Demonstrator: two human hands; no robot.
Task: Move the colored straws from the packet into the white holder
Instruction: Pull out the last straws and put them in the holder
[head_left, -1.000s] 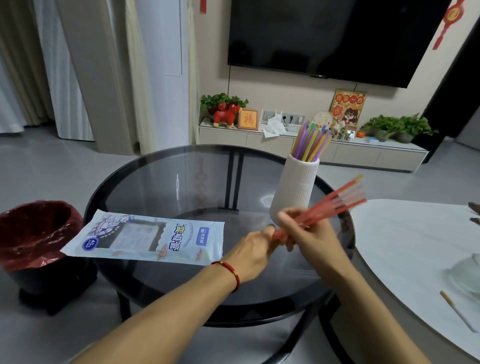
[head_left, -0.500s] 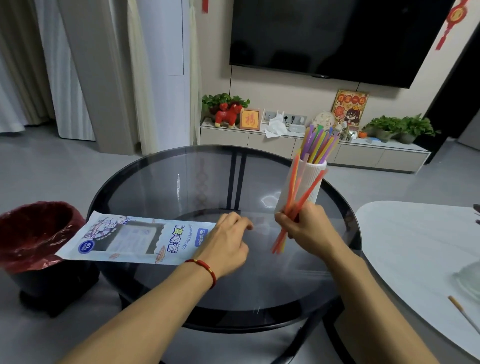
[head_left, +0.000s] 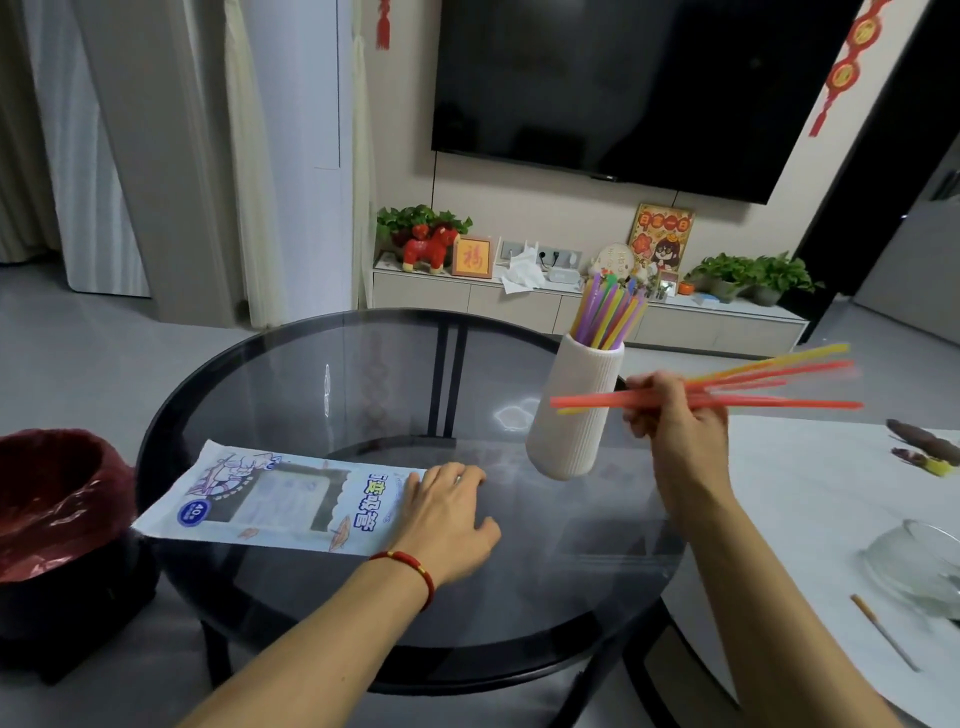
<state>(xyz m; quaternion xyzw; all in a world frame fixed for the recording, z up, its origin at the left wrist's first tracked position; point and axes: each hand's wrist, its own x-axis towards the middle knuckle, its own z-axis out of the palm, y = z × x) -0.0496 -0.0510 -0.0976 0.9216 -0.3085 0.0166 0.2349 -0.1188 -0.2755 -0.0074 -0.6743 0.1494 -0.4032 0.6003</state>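
several red straws (head_left: 769, 397) lie sideways in the closed right hand (head_left: 675, 421), beside the holder (head_left: 576, 415).

Packet (head_left: 280, 506) under my left hand (head_left: 447, 517), flat on glass surface (head_left: 363, 389): blue round badge at left end reads "40", smaller characters beneath too small to read. Large blue Chinese characters run along packet's right part, just beside my fingers; I can't make them out surely. Framed picture (head_left: 471, 256) on TV cabinet (head_left: 519, 304): single red character "福" on gold ground. Poster (head_left: 660, 238) against wall: red Chinese characters across top, blurred, unreadable.
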